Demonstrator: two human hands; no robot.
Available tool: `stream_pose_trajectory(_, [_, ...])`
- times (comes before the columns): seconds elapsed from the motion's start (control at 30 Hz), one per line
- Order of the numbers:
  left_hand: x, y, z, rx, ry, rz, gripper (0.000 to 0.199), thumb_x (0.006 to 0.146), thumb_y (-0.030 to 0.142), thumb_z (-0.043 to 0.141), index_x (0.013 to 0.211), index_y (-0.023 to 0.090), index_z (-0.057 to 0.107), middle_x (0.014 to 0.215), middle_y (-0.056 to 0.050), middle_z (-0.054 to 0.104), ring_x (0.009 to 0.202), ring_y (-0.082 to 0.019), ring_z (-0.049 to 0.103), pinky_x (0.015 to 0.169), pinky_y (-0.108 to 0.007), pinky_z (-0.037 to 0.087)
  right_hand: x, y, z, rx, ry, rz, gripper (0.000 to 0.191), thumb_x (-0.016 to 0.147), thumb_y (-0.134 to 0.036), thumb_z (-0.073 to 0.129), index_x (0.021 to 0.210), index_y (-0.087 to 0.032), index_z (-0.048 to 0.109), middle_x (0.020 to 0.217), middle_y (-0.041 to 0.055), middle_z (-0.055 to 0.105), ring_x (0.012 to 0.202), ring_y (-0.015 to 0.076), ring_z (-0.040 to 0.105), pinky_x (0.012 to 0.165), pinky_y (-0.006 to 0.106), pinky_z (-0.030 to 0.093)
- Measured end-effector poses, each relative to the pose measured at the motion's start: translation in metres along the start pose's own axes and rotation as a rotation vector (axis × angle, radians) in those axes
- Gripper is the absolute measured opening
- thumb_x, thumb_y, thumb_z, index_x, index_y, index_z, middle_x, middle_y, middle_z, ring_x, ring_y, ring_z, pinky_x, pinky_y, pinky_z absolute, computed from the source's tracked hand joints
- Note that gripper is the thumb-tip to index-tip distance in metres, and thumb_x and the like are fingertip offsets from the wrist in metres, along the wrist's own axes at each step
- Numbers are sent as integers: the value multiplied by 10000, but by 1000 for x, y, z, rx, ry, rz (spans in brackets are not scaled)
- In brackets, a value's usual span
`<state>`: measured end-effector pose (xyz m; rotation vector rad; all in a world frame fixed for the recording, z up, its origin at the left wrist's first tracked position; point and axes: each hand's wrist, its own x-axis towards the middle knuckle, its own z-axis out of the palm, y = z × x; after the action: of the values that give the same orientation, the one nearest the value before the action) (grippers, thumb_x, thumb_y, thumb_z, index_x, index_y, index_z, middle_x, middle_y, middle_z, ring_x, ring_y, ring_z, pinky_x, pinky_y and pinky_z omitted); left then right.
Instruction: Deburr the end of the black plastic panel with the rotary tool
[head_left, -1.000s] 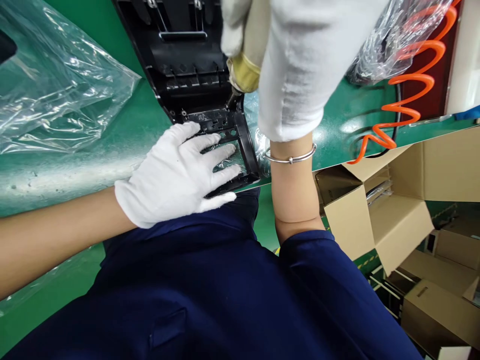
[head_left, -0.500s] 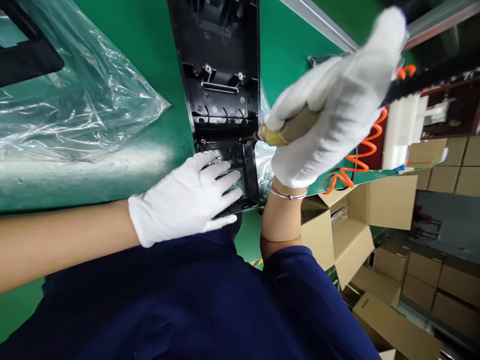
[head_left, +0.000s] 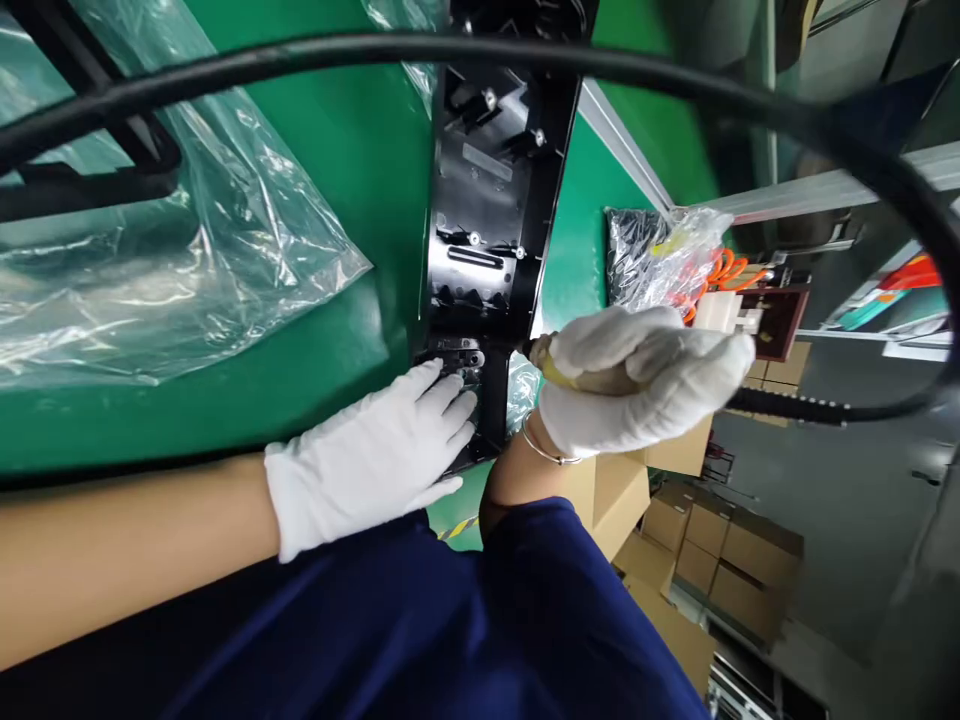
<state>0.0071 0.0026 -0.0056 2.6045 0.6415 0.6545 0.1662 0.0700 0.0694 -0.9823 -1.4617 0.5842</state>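
Note:
A long black plastic housing [head_left: 480, 190] with ribs and screw posts lies on the green table [head_left: 337, 130]. My left hand [head_left: 375, 450], in a white glove, rests with spread fingers on the housing's near end. In my gloved right hand [head_left: 637, 375] is a yellowish power screwdriver [head_left: 592, 380], held sideways. Its tip points left into the housing, just above my left fingertips; the exact contact point is too small to make out. A black cord runs from the tool's rear end.
A thick black cable [head_left: 420, 45] arcs across the top of the view. Clear plastic film [head_left: 255, 230] with a black frame [head_left: 142, 190] lies at left. A bagged black part [head_left: 637, 255] is at right, cardboard boxes [head_left: 742, 570] beyond.
The view has shifted, and the cable now crosses it. My right hand has come down and tilted flatter, still holding the screwdriver. My left hand stays on the housing.

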Motion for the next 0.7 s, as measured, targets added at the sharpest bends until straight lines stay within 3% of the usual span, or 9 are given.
stream_pose_trajectory(0.13, [1, 1, -1, -16, 32, -31, 480, 893, 567, 700, 1091, 141, 800, 1156, -152, 747, 1133, -358, 654, 1119, -524, 441, 5, -4, 4, 204, 50, -94, 378, 1024, -277, 315, 668, -188, 226, 525, -40, 306, 373, 54, 445, 369, 137, 470])
stream_pose_trajectory(0.33, [2, 4, -1, -16, 113, -84, 455, 879, 505, 719, 1099, 116, 804, 1135, -156, 761, 1108, -345, 657, 1122, -479, 412, 9, -3, 8, 179, -12, -150, 324, 1006, -251, 284, 700, -204, 191, 532, -45, 224, 351, 56, 322, 329, 141, 384])
stream_pose_trajectory(0.53, [-2, 8, 9, -51, 105, -81, 447, 915, 478, 674, 1121, 96, 783, 1183, -177, 738, 1132, -364, 645, 1136, -517, 372, 9, -7, 15, 99, 24, -168, 303, 1014, -262, 221, 716, -208, 212, 550, -48, 238, 354, 50, 282, 322, 153, 334])
stream_pose_trajectory(0.7, [-7, 11, 14, -74, 91, -79, 486, 921, 465, 667, 1166, 55, 756, 1229, -220, 709, 1177, -386, 637, 1161, -540, 366, 13, -7, 16, 66, -40, -180, 296, 1006, -241, 248, 717, -210, 189, 552, -53, 253, 358, 46, 279, 313, 150, 302])
